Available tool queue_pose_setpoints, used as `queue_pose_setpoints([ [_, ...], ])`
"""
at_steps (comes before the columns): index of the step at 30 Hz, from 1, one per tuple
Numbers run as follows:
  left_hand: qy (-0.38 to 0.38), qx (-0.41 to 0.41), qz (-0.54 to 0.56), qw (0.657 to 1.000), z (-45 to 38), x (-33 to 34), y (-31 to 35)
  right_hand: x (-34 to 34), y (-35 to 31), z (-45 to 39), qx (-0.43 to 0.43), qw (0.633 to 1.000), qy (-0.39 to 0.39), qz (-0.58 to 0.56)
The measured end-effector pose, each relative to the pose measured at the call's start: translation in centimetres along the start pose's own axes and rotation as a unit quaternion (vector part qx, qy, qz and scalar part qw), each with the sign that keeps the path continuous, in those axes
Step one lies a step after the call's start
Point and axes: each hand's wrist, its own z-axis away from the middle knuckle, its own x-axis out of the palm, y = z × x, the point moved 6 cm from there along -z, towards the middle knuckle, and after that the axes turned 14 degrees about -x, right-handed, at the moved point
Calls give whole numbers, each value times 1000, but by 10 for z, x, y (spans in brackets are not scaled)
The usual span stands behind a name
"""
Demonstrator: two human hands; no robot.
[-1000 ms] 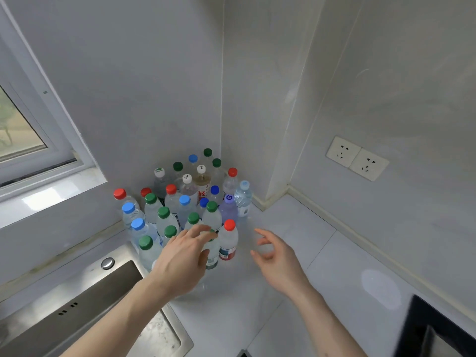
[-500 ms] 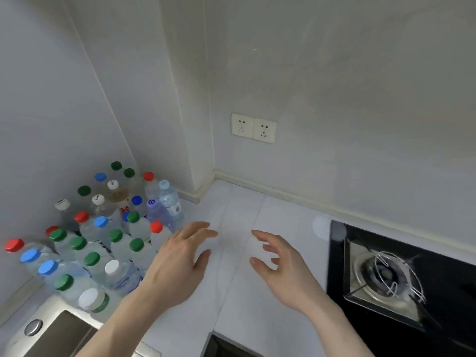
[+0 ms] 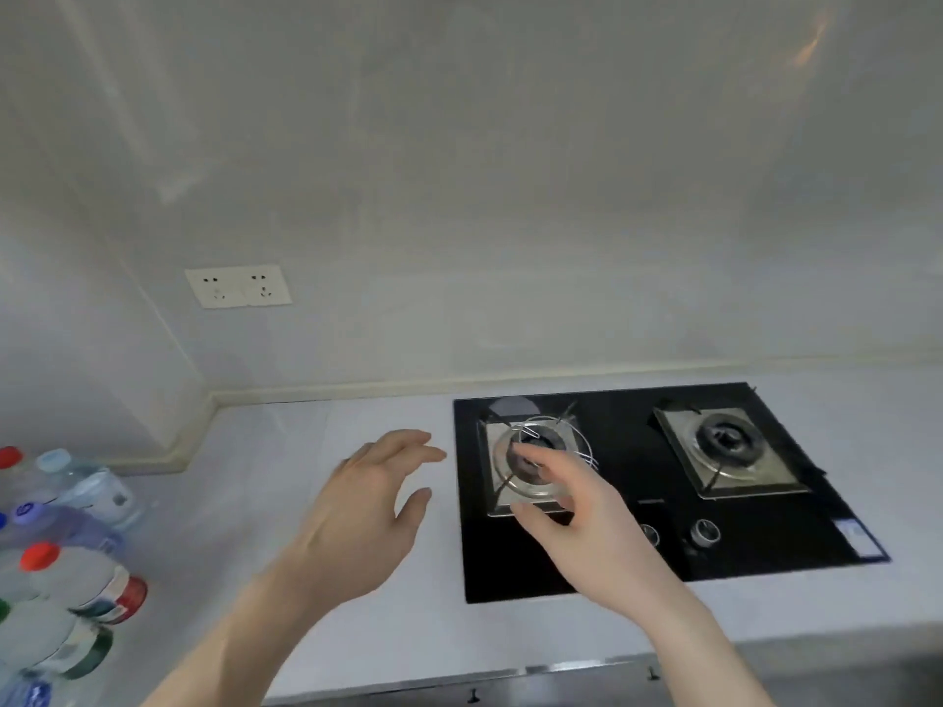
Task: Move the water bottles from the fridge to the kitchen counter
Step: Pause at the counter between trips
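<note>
Several clear water bottles [image 3: 76, 574] with red, blue and green caps stand crowded at the far left edge of the pale kitchen counter [image 3: 265, 482]. My left hand [image 3: 357, 512] hovers over the bare counter to their right, fingers spread and relaxed, holding nothing. Over the left burner of the stove floats my right hand [image 3: 571, 512], fingers loosely bent, also holding nothing. The fridge is out of view.
A black two-burner gas stove [image 3: 765, 533] with two knobs [image 3: 704, 533] is set into the counter on the right. A double wall socket [image 3: 237, 287] sits on the back wall. The counter's front edge [image 3: 510, 676] runs along the bottom.
My view has swung right, from the bottle cluster and sink toward the stove. Both hands have left the bottles and now hang over the counter and burner, still holding nothing.
</note>
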Motion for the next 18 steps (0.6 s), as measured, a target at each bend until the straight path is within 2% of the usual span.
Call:
queue_pose_setpoints([
  [3, -30, 78, 17, 996, 10, 42, 91, -76, 27, 65, 34, 998, 50, 4],
  [11, -69, 188, 26, 979, 38, 114, 227, -189, 65, 165, 67, 988, 133, 44],
  [16, -113, 253, 7, 961, 62, 159, 327, -262, 84, 253, 108, 969, 209, 75],
  [18, -135, 307, 2, 942, 74, 182, 375, -293, 89, 297, 137, 953, 256, 90],
])
